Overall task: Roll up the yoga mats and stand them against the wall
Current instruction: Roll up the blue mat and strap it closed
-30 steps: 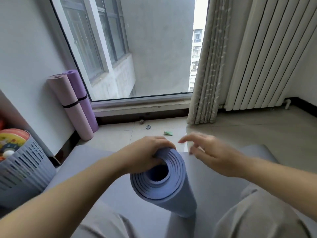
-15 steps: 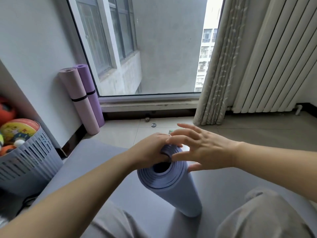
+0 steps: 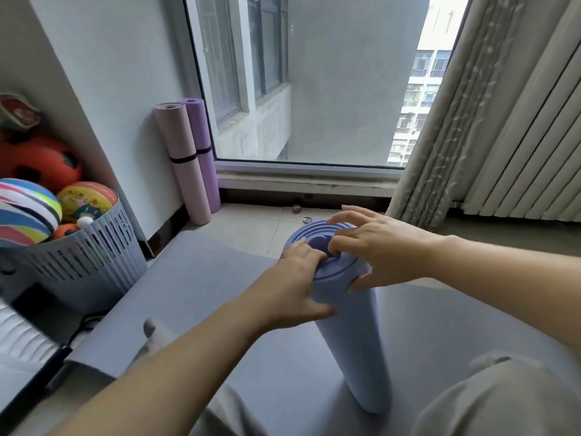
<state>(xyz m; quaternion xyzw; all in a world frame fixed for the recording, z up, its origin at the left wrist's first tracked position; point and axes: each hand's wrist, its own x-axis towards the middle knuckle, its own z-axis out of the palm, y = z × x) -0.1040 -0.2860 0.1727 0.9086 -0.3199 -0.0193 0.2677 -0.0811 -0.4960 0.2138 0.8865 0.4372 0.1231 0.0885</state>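
Observation:
A rolled blue-purple yoga mat (image 3: 355,344) stands upright on a flat grey mat (image 3: 201,297) in front of me. My left hand (image 3: 295,287) grips the roll near its top, fingers reaching over the rim. My right hand (image 3: 374,247) lies across the roll's top end, thumb against the side and fingertips at the spiral centre. Two more rolled mats lean in the corner by the window: a pink mat (image 3: 185,165) with a black strap and a purple mat (image 3: 202,152) behind it.
A grey slotted basket (image 3: 91,262) full of balls stands at the left by the wall. A curtain (image 3: 440,133) and white radiator (image 3: 528,146) are at the right. Small bits lie on the tiled floor (image 3: 248,228) under the window sill. My knees show at the bottom.
The roll has been tipped from slanting towards me to standing upright. My right hand came down onto its top end; my left hand slid a little lower on the side.

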